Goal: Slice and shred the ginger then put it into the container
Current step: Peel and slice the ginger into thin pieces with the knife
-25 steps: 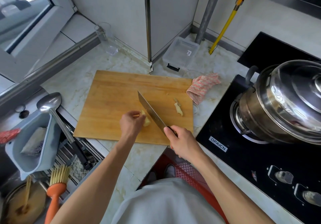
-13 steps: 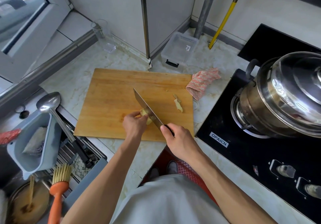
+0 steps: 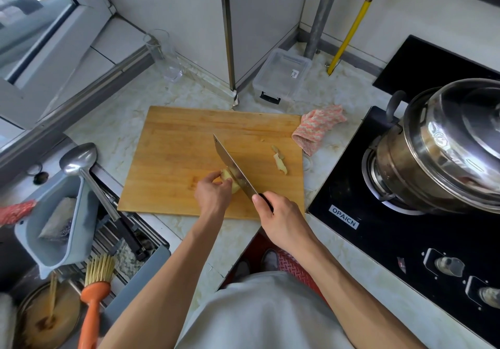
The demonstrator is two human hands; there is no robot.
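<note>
A pale yellow ginger piece [image 3: 228, 178] lies near the front of the wooden cutting board [image 3: 173, 159]. My left hand [image 3: 212, 194] holds it down with curled fingers. My right hand [image 3: 278, 217] grips the black handle of a knife [image 3: 234, 171], whose blade stands against the right side of the ginger. A cut-off ginger strip [image 3: 280, 160] lies on the board's right part. A clear plastic container [image 3: 282, 75] with its lid on sits behind the board by the wall.
A pink cloth [image 3: 316, 128] lies at the board's right corner. A steel pot [image 3: 443, 142] stands on the black stove [image 3: 405, 229] to the right. To the left are a ladle [image 3: 81, 159], a grey strainer basket [image 3: 54, 218] and an orange brush [image 3: 93, 294]. A glass [image 3: 165, 53] stands at the back.
The knife has shifted left until its blade meets the ginger under my left hand. Both hands stay on the same things.
</note>
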